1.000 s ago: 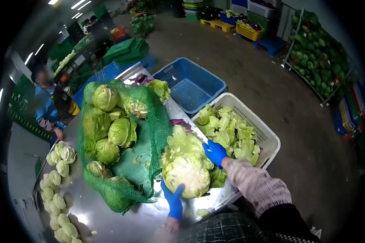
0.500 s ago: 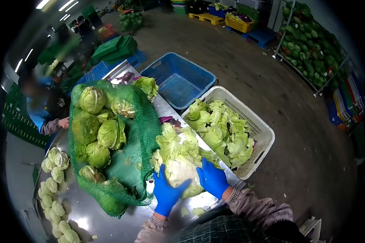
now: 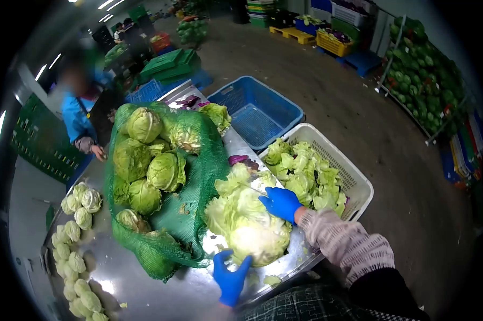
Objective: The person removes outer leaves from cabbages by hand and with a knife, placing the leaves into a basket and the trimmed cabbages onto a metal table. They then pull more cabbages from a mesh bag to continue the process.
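A pale green cabbage [image 3: 260, 235] with loosened outer leaves lies on the metal table [image 3: 140, 289], its white base facing me. My left hand [image 3: 231, 277], in a blue glove, is at the cabbage's near left edge, thumb and fingers apart. Over the cabbage's far right side, my right hand [image 3: 281, 203], also gloved in blue, is closed around what looks like a knife [image 3: 254, 189]; only a thin strip of its blade shows. A green mesh sack [image 3: 212, 184] holding several cabbages [image 3: 165, 171] lies open to the left.
A white crate [image 3: 359, 184] with cut leaves stands beside the table's right edge, a blue crate [image 3: 257, 120] beyond it. Trimmed cabbages [image 3: 83, 218] line the table's left side. Across the table is a person in a blue top [image 3: 76, 117]. Purple leaves [image 3: 241, 159] lie near the edge.
My right hand has left the cabbage's side and moved up to the thin blade. My left hand has shifted down toward me. The cabbage's base has turned right, and the view has swung left.
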A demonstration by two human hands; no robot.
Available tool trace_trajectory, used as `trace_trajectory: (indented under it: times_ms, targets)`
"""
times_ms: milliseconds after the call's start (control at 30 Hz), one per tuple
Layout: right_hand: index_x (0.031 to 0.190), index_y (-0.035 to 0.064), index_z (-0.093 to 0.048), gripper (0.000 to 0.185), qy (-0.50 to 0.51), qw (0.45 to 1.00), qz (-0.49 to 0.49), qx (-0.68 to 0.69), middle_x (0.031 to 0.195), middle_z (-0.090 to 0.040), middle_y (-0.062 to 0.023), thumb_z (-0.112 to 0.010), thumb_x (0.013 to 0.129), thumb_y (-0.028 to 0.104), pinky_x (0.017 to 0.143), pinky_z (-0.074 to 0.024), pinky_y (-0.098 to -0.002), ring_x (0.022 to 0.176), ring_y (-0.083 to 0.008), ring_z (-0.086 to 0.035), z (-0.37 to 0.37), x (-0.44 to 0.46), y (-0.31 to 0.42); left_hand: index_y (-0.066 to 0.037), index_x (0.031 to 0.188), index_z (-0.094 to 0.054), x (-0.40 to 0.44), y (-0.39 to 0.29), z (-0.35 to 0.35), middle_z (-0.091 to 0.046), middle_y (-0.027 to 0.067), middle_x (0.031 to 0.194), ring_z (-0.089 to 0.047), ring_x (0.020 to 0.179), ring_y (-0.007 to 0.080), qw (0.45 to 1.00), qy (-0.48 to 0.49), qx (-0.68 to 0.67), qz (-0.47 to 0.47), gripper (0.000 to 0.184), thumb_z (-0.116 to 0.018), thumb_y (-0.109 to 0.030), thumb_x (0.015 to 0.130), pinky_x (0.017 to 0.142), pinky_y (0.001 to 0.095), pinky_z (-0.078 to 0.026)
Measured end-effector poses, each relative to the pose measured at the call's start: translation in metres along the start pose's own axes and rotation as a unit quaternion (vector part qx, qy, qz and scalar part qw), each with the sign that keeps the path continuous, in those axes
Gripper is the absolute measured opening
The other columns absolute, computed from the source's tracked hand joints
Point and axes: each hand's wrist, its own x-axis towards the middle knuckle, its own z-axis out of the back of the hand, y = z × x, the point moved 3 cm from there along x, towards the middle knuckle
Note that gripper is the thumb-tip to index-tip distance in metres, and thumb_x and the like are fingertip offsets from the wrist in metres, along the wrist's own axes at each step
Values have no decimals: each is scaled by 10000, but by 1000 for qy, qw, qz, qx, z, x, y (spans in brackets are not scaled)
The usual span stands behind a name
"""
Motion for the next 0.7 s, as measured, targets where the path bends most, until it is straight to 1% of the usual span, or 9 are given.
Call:
trace_trajectory:
  times_ms: [33, 67, 133, 167, 400, 500, 567, 600, 700]
  targets:
    - [1061, 67, -612, 389, -50, 999, 5, -15, 926, -657, -208, -460, 976, 414, 708, -526, -468, 829, -382, -652, 16, -14, 10, -19, 1232, -508, 3, -16, 7, -449, 221, 1316, -491, 1194, 317, 964, -44, 205, -166, 853, -918, -402, 589, 941, 426, -473]
    - [1076, 65, -606, 375, -81, 996, 26, 1, 917, -647, -207, -474, 975, 402, 690, -523, -467, 806, -379, -648, 23, -27, 13, -10, 1319, -467, 10, -39, 12, -424, 251, 1380, -481, 1244, 372, 919, -120, 227, -298, 988, -922, -442, 556, 994, 444, -450]
    - [1105, 63, -594, 354, -155, 986, 56, 42, 899, -627, -205, -502, 972, 377, 655, -517, -463, 761, -372, -639, 25, -62, 9, -7, 1423, -382, 35, -77, 7, -351, 281, 1457, -425, 1321, 404, 901, 4, 215, -376, 1157, -924, -485, 519, 1052, 463, -408]
    - [1122, 62, -587, 350, -158, 984, 40, 72, 910, -621, -204, -514, 968, 367, 653, -514, -467, 756, -376, -635, 15, -78, 0, -24, 1487, -299, 55, -65, -3, -285, 294, 1500, -380, 1357, 422, 917, 168, 192, -307, 1280, -912, -547, 493, 1065, 475, -397]
    - [1167, 52, -564, 345, -118, 986, -77, 88, 987, -610, -210, -525, 956, 321, 702, -502, -488, 818, -410, -612, -16, -142, 2, -84, 1471, -362, 51, -75, -23, -266, 319, 1487, -368, 1334, 481, 880, 186, 325, -293, 1223, -870, -630, 502, 1047, 520, -399]
    - [1163, 25, -566, 323, -94, 983, -83, 134, 978, -622, -225, -511, 941, 254, 728, -501, -492, 875, -406, -611, -35, -133, -17, -103, 1447, -414, 60, -13, -41, -241, 314, 1492, -303, 1372, 475, 874, 107, 315, -355, 1176, -864, -641, 503, 1071, 532, -364]
    - [1157, 4, -586, 307, -32, 972, -72, 222, 910, -637, -205, -496, 923, 181, 748, -506, -476, 866, -382, -617, -86, -105, -72, -118, 1431, -443, 52, -20, -42, -307, 313, 1459, -309, 1363, 486, 899, 70, 300, -313, 1021, -841, -586, 615, 1081, 531, -353]
    - [1154, -7, -596, 304, -4, 979, -41, 201, 876, -645, -195, -488, 913, 144, 757, -508, -468, 861, -370, -621, -108, -86, -92, -22, 1448, -389, 28, -34, -41, -195, 323, 1519, -203, 1425, 453, 926, 86, 286, -232, 1148, -833, -601, 561, 1151, 507, -235]
    - [1092, 20, -595, 240, -17, 991, 129, -25, 840, -642, -184, -478, 905, 115, 682, -506, -473, 806, -358, -627, -133, -49, -126, -22, 1370, -477, -8, -44, -42, -250, 325, 1495, -248, 1395, 481, 927, -2, 267, -264, 1063, -830, -608, 556, 1103, 555, -297]
